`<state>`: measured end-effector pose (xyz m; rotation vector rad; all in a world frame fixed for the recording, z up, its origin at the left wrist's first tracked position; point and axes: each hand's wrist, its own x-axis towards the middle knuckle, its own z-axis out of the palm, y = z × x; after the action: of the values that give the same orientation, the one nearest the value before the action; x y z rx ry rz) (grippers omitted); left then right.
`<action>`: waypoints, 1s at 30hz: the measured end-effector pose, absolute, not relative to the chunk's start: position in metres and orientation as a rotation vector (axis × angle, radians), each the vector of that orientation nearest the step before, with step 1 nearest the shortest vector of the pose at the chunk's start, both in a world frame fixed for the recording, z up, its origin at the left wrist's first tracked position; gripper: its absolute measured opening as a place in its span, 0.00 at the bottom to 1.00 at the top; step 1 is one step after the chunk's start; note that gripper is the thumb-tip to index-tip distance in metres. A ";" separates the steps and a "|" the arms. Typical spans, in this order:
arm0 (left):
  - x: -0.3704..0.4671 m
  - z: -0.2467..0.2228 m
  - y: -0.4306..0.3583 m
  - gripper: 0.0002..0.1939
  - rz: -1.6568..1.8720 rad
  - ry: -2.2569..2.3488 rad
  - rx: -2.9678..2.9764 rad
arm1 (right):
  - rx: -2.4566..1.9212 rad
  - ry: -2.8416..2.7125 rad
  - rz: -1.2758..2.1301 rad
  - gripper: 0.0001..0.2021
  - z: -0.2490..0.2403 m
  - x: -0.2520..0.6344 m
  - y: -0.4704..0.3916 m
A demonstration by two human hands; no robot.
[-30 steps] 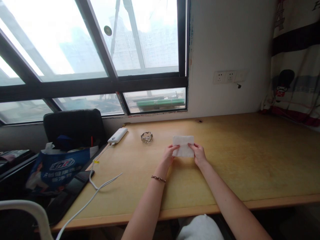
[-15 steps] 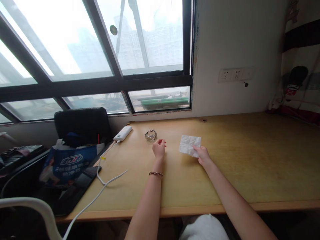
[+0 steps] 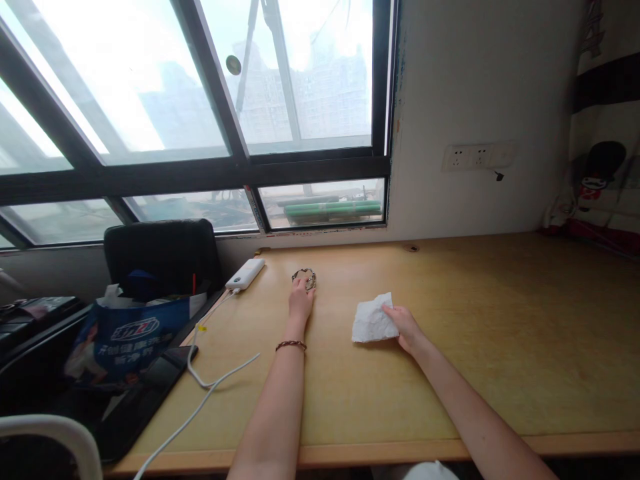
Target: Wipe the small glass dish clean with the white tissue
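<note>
A silver openwork bracelet (image 3: pixel 311 275) is at the back left part of the wooden table. My left hand (image 3: pixel 301 298), with a braided band round its wrist, has its fingers closed on the bracelet's near side and covers part of it. Farther right, my right hand (image 3: pixel 406 328) pinches a crumpled white tissue (image 3: pixel 371 321) by its right edge, between thumb and fingers. The tissue hangs tilted just over the tabletop; whether its lower edge touches the wood I cannot tell.
A white power bank (image 3: pixel 246 274) with a white cable (image 3: pixel 215 383) lies along the table's left edge. Beyond that edge are a black chair (image 3: pixel 163 250) and a blue bag (image 3: pixel 135 340). The window (image 3: pixel 310 160) and wall sockets (image 3: pixel 470 157) are behind the table.
My left hand has moved left and forward from beside the bracelet onto it, and its fingers have closed there. The right hand has drawn the tissue slightly nearer and tilted it.
</note>
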<state>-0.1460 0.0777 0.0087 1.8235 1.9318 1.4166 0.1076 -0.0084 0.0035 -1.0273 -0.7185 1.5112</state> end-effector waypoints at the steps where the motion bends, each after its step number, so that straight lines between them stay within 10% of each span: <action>1: -0.147 0.007 0.078 0.11 1.420 1.933 1.829 | -1.017 -0.714 1.522 0.06 0.005 0.107 -0.009; 21: 0.005 0.024 -0.017 0.08 1.303 0.906 1.903 | -0.879 -0.722 1.152 0.17 0.002 0.113 0.004; 30: 0.005 0.015 -0.005 0.38 1.400 1.016 1.307 | -1.057 -0.856 0.908 0.17 0.006 0.118 0.003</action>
<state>0.0045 -0.0049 0.0150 1.3065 1.0155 1.3999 0.1177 0.0025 0.0055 -1.0568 -0.8559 0.9076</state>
